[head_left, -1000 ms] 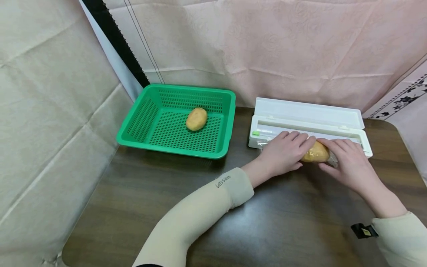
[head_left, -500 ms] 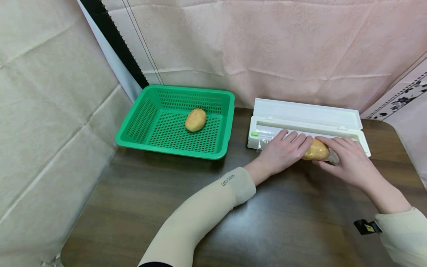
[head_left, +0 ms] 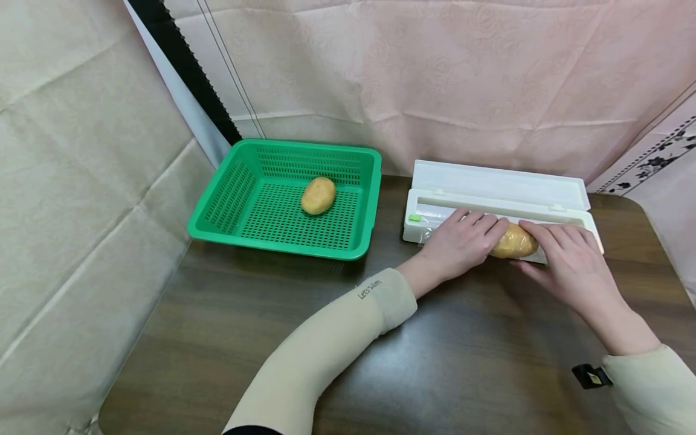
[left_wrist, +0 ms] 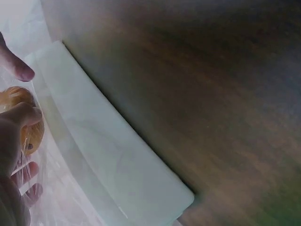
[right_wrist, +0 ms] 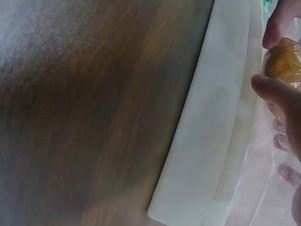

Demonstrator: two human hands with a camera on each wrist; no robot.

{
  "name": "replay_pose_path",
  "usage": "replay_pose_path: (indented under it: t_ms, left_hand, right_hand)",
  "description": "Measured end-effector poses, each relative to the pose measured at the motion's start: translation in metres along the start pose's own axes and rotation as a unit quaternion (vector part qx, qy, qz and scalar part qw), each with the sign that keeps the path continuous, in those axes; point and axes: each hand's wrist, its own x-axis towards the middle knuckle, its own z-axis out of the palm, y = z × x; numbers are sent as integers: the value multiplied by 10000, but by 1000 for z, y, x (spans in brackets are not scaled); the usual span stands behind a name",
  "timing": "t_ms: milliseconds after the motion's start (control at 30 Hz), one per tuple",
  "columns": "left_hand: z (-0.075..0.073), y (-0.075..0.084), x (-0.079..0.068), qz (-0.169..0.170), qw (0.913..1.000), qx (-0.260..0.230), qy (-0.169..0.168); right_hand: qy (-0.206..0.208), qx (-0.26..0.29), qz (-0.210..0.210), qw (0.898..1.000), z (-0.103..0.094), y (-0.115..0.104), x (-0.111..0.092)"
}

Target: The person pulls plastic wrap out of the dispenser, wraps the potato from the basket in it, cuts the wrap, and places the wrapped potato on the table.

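Note:
A potato (head_left: pixel 513 241) wrapped in clear cling film sits between my two hands, over the front of a white cling film dispenser (head_left: pixel 410 232). My left hand (head_left: pixel 457 244) grips its left end; in the left wrist view the thumb (left_wrist: pixel 29 115) lies against the wrapped potato (left_wrist: pixel 35 136). At the other end my right hand (head_left: pixel 573 263) holds it, index finger above and thumb below. The right wrist view shows the right thumb (right_wrist: pixel 270 89) beside the potato (right_wrist: pixel 282 63). Film stretches around the fingers, and the hands cover much of the dispenser's front.
The dispenser's lid (head_left: pixel 500 181) stands open toward the pink curtain (head_left: pixel 435 78). A green plastic basket (head_left: pixel 283 249) to the left holds one bare potato (head_left: pixel 318 196). Everything stands on a dark wooden table (head_left: pixel 462 362).
The wrapped potato has turned and shifted slightly between my hands. Loose film that stuck out at its right end no longer shows there. Basket and dispenser have stayed in place.

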Motion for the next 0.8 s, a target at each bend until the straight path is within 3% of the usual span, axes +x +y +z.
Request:
replay_pose_path:
  t_ms: [133, 233, 367, 500, 800]
  left_hand:
    - [-6, -5, 5, 53, 9996, -135, -245]
    - [-15, -11, 13, 119, 9973, -202, -692]
    - [-29, -20, 27, 147, 9915, -268, -1261]
    - [-42, -29, 45, 206, 9862, -281, -1618]
    - [-62, -48, 80, 259, 9777, -213, -2075]
  right_hand:
    - [-150, 51, 27, 9999, -5, 2, 6]
    - [-179, 54, -13, 9998, -12, 5, 12]
    - [-14, 90, -146, 9999, -20, 11, 22]
    - [176, 117, -217, 9995, -27, 17, 33]
    - [217, 114, -192, 9995, -45, 32, 59]
